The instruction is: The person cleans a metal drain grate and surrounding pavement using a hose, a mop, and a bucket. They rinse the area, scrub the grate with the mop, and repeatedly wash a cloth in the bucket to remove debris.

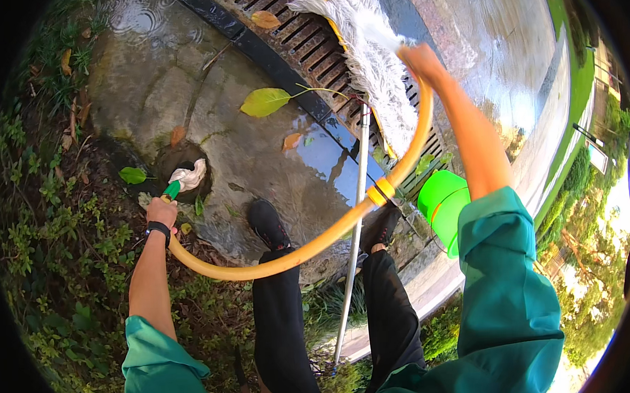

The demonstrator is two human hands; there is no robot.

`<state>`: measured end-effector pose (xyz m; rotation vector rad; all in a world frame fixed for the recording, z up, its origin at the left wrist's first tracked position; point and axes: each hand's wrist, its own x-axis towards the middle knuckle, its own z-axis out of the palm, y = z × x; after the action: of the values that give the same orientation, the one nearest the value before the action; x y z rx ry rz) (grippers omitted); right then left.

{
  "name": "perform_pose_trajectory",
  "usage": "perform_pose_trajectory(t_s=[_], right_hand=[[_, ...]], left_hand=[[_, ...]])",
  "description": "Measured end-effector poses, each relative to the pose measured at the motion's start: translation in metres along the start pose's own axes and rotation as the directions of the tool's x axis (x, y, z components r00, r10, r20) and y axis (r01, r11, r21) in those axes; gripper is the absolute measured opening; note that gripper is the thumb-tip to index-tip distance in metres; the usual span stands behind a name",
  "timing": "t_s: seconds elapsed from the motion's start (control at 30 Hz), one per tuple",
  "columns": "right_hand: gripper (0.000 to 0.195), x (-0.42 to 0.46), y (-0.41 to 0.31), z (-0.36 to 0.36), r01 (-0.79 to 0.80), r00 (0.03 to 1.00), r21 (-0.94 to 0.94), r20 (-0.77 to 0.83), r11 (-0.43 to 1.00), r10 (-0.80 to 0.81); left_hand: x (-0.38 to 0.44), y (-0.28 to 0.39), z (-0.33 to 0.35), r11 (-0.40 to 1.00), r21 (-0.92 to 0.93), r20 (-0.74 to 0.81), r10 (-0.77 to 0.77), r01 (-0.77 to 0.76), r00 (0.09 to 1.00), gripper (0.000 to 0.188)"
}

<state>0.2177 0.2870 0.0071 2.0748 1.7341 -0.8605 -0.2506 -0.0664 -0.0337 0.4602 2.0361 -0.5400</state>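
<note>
A yellow hose (296, 255) curves between my two hands. My right hand (422, 62) grips its far end, where water sprays onto the white string mop head (380, 62). The mop lies across a rusty drain grate (286, 26), and its metal pole (356, 231) runs back between my legs. My left hand (162, 215) is closed around the hose near a green fitting (172, 189). Beyond that fitting, a pale cloth-like piece (189, 175) sits at a round hole (187, 157) in the wet stone. A yellow band (380, 191) wraps the hose midway.
A bright green bucket (444, 206) lies tilted right of my shoes (268, 225). Leafy ground cover (64, 249) borders the stone on the left. A large yellow-green leaf (265, 102) and several smaller leaves rest on the stone and grate. Wet paving (494, 67) stretches beyond the grate.
</note>
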Motion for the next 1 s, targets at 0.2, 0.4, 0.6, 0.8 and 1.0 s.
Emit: perform_pose_trajectory(t_s=[0.2, 0.4, 0.6, 0.8, 1.0], right_hand=[[0.034, 0.002, -0.040, -0.011, 0.059, 0.998, 0.154, 0.011, 0.986, -0.061], [0.032, -0.014, -0.004, -0.015, -0.099, 0.993, 0.106, 0.074, 0.989, 0.092], [0.038, -0.039, 0.048, -0.005, -0.144, 0.988, 0.080, 0.066, 0.986, 0.139], [0.034, -0.070, 0.102, 0.017, -0.213, 0.969, 0.125, 0.151, 0.969, 0.194], [0.040, -0.090, 0.133, 0.040, -0.207, 0.976, 0.042, 0.076, 0.977, 0.203]], left_hand=[[0.003, 0.002, 0.006, 1.000, 0.002, -0.013, 0.024, -0.024, 1.000, 0.025], [0.005, 0.003, 0.007, 0.999, -0.007, -0.036, 0.038, -0.039, 0.999, 0.028], [0.006, -0.001, 0.004, 0.999, -0.009, -0.030, 0.044, -0.044, 0.999, 0.028], [-0.001, 0.006, 0.007, 1.000, 0.011, -0.032, 0.027, -0.027, 0.999, 0.028], [-0.006, 0.012, 0.004, 0.999, 0.037, -0.038, -0.013, 0.015, 0.999, 0.028]])
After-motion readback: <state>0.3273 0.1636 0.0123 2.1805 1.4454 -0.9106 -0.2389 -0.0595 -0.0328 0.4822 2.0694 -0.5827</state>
